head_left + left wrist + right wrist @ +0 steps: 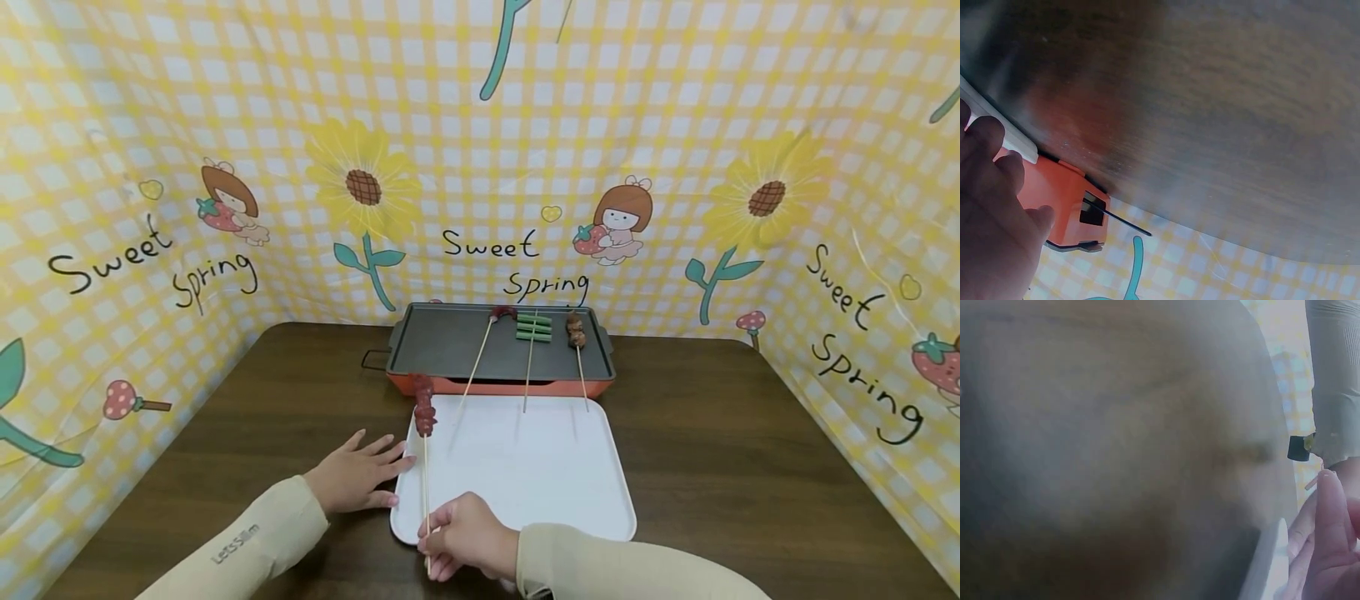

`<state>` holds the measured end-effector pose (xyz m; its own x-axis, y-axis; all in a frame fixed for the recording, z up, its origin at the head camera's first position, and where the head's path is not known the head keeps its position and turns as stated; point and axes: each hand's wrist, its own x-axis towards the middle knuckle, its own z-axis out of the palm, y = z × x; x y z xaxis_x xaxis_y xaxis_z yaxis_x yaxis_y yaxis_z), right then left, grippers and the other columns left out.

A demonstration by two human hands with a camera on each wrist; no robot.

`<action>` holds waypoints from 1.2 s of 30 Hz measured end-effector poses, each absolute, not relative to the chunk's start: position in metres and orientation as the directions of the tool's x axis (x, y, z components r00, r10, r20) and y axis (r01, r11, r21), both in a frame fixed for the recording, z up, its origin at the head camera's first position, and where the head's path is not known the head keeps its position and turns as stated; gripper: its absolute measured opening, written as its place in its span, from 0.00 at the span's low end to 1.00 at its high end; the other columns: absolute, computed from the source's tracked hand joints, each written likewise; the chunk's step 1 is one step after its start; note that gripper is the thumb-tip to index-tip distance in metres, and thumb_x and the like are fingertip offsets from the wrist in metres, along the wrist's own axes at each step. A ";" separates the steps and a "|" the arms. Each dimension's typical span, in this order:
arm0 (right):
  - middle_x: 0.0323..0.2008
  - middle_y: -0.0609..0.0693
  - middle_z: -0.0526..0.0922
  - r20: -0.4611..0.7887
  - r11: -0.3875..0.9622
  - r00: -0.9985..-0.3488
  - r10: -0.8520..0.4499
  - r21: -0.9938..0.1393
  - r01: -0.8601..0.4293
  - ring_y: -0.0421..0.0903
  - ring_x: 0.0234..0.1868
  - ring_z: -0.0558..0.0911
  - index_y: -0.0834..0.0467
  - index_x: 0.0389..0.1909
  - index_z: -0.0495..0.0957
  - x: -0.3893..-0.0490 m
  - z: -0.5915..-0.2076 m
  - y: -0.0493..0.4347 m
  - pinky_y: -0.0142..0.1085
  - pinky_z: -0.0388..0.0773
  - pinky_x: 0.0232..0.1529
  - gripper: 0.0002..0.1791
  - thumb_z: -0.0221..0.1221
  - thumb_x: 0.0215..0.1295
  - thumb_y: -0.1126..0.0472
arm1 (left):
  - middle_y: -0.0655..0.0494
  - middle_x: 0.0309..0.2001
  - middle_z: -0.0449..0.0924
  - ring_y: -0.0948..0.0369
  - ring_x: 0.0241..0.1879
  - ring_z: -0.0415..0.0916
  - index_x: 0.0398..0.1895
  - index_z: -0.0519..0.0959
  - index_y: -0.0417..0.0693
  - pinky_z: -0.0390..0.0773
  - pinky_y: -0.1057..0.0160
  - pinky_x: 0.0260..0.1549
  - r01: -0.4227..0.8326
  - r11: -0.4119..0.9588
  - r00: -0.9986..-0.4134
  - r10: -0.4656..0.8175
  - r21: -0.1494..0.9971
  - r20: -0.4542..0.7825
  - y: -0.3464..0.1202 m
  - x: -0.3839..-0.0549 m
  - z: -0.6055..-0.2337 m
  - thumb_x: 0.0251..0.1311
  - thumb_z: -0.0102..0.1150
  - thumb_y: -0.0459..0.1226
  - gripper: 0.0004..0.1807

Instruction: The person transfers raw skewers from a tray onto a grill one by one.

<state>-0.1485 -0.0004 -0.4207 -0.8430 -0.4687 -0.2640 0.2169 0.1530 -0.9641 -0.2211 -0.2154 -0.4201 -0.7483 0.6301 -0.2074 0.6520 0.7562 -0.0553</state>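
Over the white tray's (525,467) near-left corner, the right hand (465,537) pinches a meat skewer (425,454), apparently headed for the griddle (442,342) already holding three, while the left hand (352,475) rests flat beside.

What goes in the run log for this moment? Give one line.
right hand: pinches meat skewer stick | left hand: flat beside white tray | griddle: three skewers

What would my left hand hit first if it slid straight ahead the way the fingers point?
Most likely the white tray: the left hand lies flat on the table, fingertips pointing right at the tray's left edge, beside the meat skewer.
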 end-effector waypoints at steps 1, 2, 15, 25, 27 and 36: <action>0.11 0.51 0.74 -0.263 0.159 -0.844 -0.468 -0.964 0.212 0.37 0.09 0.73 0.69 0.24 0.78 -0.150 -0.418 -0.001 0.28 0.73 0.13 0.05 0.58 0.56 0.78 | 0.49 0.67 0.67 0.47 0.68 0.59 0.68 0.69 0.53 0.55 0.37 0.61 0.653 0.755 -0.748 0.631 -0.060 -0.206 -0.215 -0.221 -0.420 0.61 0.50 0.59 0.35; 0.11 0.51 0.74 -0.262 0.164 -0.846 -0.465 -0.964 0.208 0.37 0.09 0.73 0.70 0.24 0.79 -0.152 -0.416 -0.001 0.29 0.74 0.13 0.04 0.58 0.56 0.77 | 0.49 0.67 0.67 0.47 0.68 0.60 0.67 0.69 0.53 0.56 0.37 0.61 0.656 0.752 -0.747 0.633 -0.066 -0.202 -0.215 -0.222 -0.421 0.61 0.51 0.59 0.34; 0.13 0.50 0.76 -0.251 0.247 -0.879 -0.406 -0.956 0.159 0.38 0.11 0.73 0.72 0.31 0.81 -0.182 -0.397 -0.004 0.35 0.79 0.17 0.03 0.60 0.58 0.74 | 0.50 0.67 0.67 0.48 0.68 0.60 0.67 0.70 0.54 0.55 0.37 0.61 0.653 0.755 -0.748 0.631 -0.055 -0.207 -0.214 -0.223 -0.422 0.61 0.50 0.60 0.35; 0.13 0.51 0.75 -0.227 0.270 -0.891 -0.394 -0.955 0.124 0.39 0.11 0.73 0.70 0.26 0.79 -0.206 -0.395 -0.005 0.35 0.79 0.18 0.04 0.59 0.59 0.75 | 0.49 0.67 0.66 0.48 0.68 0.59 0.67 0.70 0.53 0.54 0.37 0.62 0.644 0.763 -0.754 0.623 -0.051 -0.210 -0.212 -0.223 -0.420 0.62 0.50 0.59 0.34; 0.12 0.51 0.75 -0.223 0.277 -0.892 -0.392 -0.954 0.117 0.39 0.11 0.73 0.70 0.26 0.79 -0.212 -0.394 -0.005 0.35 0.79 0.17 0.05 0.59 0.60 0.75 | 0.49 0.67 0.67 0.48 0.68 0.59 0.67 0.69 0.53 0.54 0.37 0.61 0.649 0.759 -0.750 0.628 -0.051 -0.210 -0.211 -0.224 -0.421 0.62 0.50 0.60 0.34; 0.12 0.50 0.75 -0.200 0.292 -0.914 -0.353 -0.952 0.096 0.39 0.11 0.74 0.71 0.27 0.80 -0.226 -0.389 -0.008 0.35 0.79 0.18 0.03 0.59 0.59 0.75 | 0.47 0.66 0.68 0.46 0.67 0.61 0.66 0.70 0.51 0.54 0.35 0.60 0.653 0.757 -0.748 0.640 -0.024 -0.177 -0.216 -0.221 -0.422 0.61 0.51 0.59 0.34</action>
<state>-0.2258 -0.0076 -0.3894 -0.9139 -0.3533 -0.2000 0.0955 0.2918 -0.9517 -0.2212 -0.2163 -0.4223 -0.7477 0.6398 -0.1775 0.6532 0.7568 -0.0236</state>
